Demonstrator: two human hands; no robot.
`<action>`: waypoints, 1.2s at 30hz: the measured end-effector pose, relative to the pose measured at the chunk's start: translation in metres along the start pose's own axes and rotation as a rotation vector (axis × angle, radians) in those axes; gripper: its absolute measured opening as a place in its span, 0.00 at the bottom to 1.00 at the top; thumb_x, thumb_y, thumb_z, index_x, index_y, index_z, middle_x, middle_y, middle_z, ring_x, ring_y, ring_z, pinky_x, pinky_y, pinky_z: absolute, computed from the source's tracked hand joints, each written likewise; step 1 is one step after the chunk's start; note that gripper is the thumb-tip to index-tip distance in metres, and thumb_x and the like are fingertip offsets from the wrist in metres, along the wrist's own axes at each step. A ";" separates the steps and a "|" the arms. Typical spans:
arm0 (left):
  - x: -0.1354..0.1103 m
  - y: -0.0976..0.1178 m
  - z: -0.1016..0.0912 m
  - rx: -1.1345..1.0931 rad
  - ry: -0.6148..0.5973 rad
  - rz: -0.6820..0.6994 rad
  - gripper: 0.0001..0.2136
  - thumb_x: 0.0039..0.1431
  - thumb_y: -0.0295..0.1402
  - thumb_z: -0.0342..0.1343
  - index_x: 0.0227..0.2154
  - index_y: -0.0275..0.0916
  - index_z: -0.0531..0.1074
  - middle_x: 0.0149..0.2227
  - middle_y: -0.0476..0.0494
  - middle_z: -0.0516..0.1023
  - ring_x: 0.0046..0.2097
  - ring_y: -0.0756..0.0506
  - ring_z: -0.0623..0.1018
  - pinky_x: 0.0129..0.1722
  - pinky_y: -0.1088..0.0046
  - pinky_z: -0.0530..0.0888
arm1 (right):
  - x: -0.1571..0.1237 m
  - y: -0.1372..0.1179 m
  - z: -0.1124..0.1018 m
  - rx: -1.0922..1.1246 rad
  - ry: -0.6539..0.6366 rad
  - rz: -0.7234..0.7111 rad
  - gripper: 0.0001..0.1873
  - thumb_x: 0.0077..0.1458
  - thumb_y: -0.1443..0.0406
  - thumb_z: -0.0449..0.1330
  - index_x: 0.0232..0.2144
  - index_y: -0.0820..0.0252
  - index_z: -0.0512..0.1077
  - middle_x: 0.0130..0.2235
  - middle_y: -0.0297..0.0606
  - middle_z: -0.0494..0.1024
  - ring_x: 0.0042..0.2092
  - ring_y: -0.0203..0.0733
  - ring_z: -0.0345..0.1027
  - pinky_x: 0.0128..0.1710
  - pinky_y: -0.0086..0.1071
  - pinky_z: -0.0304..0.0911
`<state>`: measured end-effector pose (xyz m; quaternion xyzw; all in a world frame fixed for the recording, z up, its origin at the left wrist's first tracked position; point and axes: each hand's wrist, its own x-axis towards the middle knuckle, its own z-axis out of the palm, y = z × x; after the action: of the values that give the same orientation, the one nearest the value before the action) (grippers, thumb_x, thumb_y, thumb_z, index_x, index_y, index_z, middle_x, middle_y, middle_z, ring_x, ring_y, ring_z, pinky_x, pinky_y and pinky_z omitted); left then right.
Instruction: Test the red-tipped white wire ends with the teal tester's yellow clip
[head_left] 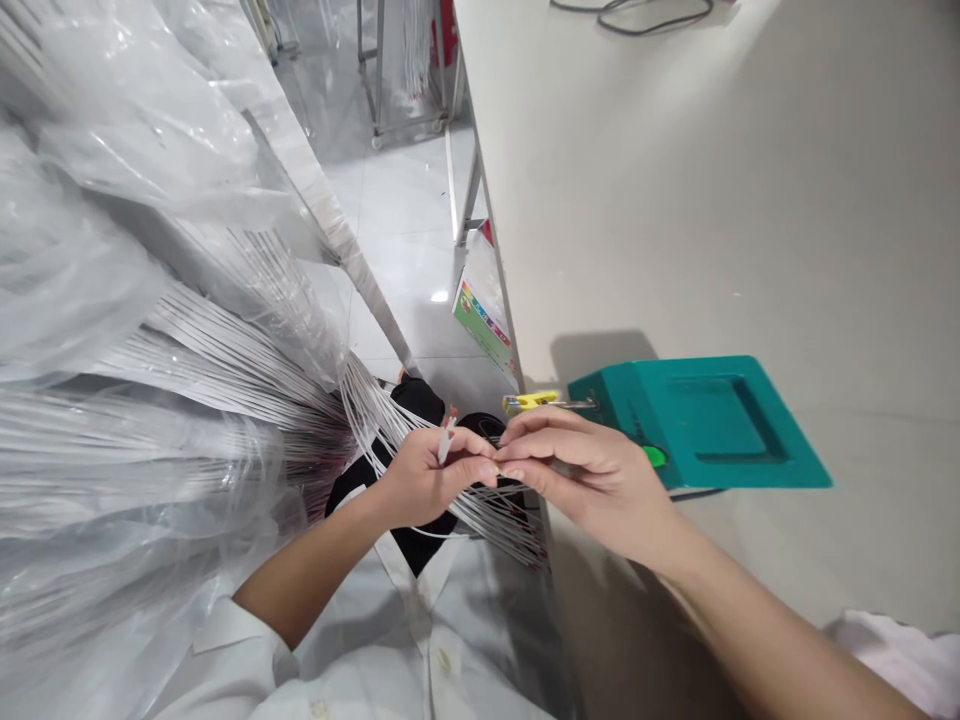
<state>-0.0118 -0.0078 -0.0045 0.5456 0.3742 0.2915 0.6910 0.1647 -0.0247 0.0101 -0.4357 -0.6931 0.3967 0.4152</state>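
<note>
My left hand (pixel 431 478) is closed, with a short white wire end (pixel 447 440) with a reddish tip sticking up between thumb and forefinger. My right hand (pixel 600 485) pinches thumb against fingers, its fingertips meeting those of my left hand. Whatever lies between the right fingertips is too small and covered to make out. Beneath both hands, a bundle of thin white wires (pixel 375 400) runs across my lap, its reddish ends (pixel 532 545) by the table edge. Just beyond my right fingers, a teal device (pixel 675 390) with a green button and a yellow-labelled metal tip stands on the table.
Clear plastic bags (pixel 135 330) full of white wires fill the left side. The pale table (pixel 637 200) spans the right, with a black cable (pixel 652 20) at its far end. A printed box (pixel 484 300) and a wheeled rack (pixel 375 90) are beside it on the floor.
</note>
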 end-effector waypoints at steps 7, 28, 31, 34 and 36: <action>0.002 -0.015 0.011 -0.466 0.069 -0.090 0.12 0.47 0.39 0.61 0.25 0.34 0.71 0.21 0.51 0.70 0.18 0.58 0.59 0.19 0.80 0.55 | -0.008 0.012 0.024 0.513 0.172 0.323 0.06 0.47 0.60 0.64 0.28 0.56 0.77 0.34 0.37 0.72 0.21 0.28 0.61 0.16 0.25 0.58; 0.000 -0.022 0.029 -0.050 0.355 -0.007 0.05 0.51 0.28 0.54 0.22 0.35 0.72 0.23 0.47 0.74 0.27 0.51 0.72 0.32 0.75 0.69 | -0.007 0.019 0.011 -0.957 0.119 -0.475 0.06 0.54 0.71 0.53 0.29 0.64 0.71 0.28 0.41 0.76 0.30 0.39 0.69 0.30 0.32 0.63; 0.000 -0.022 0.030 -0.059 0.396 -0.015 0.05 0.51 0.28 0.55 0.23 0.34 0.71 0.24 0.47 0.74 0.29 0.51 0.72 0.32 0.76 0.69 | -0.009 0.020 0.015 -0.869 0.107 -0.384 0.09 0.55 0.70 0.51 0.28 0.64 0.70 0.28 0.40 0.75 0.30 0.38 0.69 0.30 0.30 0.62; 0.000 -0.019 0.026 -0.097 0.459 -0.035 0.04 0.51 0.30 0.55 0.25 0.34 0.71 0.24 0.48 0.75 0.28 0.52 0.72 0.31 0.77 0.69 | -0.012 0.021 0.017 -0.823 0.045 -0.334 0.09 0.55 0.70 0.50 0.27 0.62 0.69 0.28 0.39 0.74 0.29 0.37 0.67 0.28 0.30 0.61; 0.000 -0.017 0.022 -0.131 0.488 -0.052 0.05 0.52 0.32 0.56 0.27 0.35 0.71 0.24 0.49 0.75 0.26 0.53 0.72 0.30 0.77 0.69 | -0.014 0.020 0.017 -0.787 0.006 -0.320 0.09 0.54 0.71 0.50 0.26 0.62 0.69 0.28 0.38 0.73 0.28 0.36 0.66 0.26 0.29 0.60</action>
<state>0.0066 -0.0230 -0.0180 0.4034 0.5242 0.4202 0.6213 0.1584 -0.0343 -0.0175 -0.4491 -0.8494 0.0312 0.2753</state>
